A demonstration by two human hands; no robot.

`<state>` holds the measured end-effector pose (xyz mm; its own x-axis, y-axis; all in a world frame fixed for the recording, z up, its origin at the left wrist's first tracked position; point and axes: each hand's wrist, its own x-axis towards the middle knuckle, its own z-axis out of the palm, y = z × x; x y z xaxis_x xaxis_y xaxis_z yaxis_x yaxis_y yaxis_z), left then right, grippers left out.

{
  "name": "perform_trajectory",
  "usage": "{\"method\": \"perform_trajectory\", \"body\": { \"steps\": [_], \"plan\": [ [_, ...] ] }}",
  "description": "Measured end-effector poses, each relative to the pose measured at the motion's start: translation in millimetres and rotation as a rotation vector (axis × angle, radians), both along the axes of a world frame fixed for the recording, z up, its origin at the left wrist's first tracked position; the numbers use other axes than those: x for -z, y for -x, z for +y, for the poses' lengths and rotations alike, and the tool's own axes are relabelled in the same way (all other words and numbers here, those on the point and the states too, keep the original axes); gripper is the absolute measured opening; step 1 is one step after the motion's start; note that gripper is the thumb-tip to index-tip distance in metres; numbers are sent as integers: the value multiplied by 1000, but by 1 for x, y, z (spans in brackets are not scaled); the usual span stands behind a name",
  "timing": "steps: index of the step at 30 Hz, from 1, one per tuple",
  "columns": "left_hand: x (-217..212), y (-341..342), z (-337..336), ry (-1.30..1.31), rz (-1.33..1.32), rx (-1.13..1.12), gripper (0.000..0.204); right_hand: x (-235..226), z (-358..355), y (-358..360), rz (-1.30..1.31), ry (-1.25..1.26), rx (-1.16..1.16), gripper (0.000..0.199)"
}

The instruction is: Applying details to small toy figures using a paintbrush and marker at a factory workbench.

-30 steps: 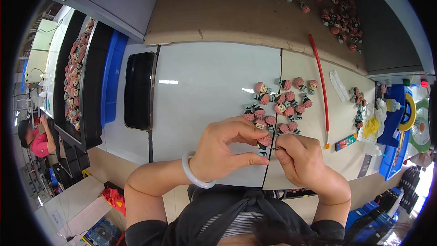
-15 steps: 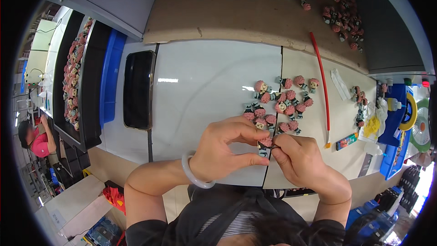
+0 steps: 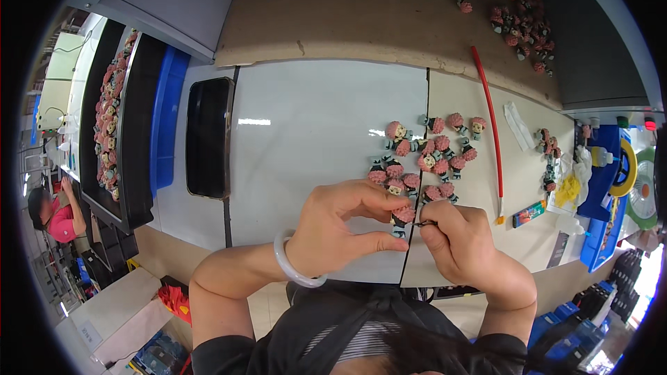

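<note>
Pinching small pink-haired figure (image 3: 402,217) with left hand (image 3: 338,228); right hand (image 3: 460,241) nips thin tool (image 3: 425,223) touching it; figure pile (image 3: 425,155) just beyond on bench (image 3: 313,125).

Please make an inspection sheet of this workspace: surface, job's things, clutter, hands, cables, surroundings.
Surface: white glossy worktable, brown board behind it.
Job's things: small pink-haired toy figure pinched in the left hand; thin metal tool in the right hand; pile of similar pink-haired figures just beyond.
Clutter: black phone, long red rod, yellow bits.
Hands: both closed on their items.
Cables: nothing seen.
Surroundings: black tray of figures, blue bin, a person in red far left.
</note>
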<state>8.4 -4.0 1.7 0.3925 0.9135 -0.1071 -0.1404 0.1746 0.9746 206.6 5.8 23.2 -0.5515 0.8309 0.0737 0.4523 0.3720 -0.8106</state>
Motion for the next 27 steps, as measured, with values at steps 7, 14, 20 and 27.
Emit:
{"method": "perform_trajectory", "body": {
  "steps": [7, 14, 20, 27],
  "plan": [
    [1, 0, 0, -43, -25, 1, 43, -2, -3, 3, -45, -11, 9, 8],
    [1, -1, 0, -36, -16, -23, 43, -2, -5, 6, -95, 39, 20, 8],
    [4, 1, 2, -101, -1, 7, 42, -1, 2, 4, -101, 89, -54, 11],
    [5, -3, 4, -46, -80, -40, 44, -22, 28, -29, -403, -5, 510, 23]
  ]
}}
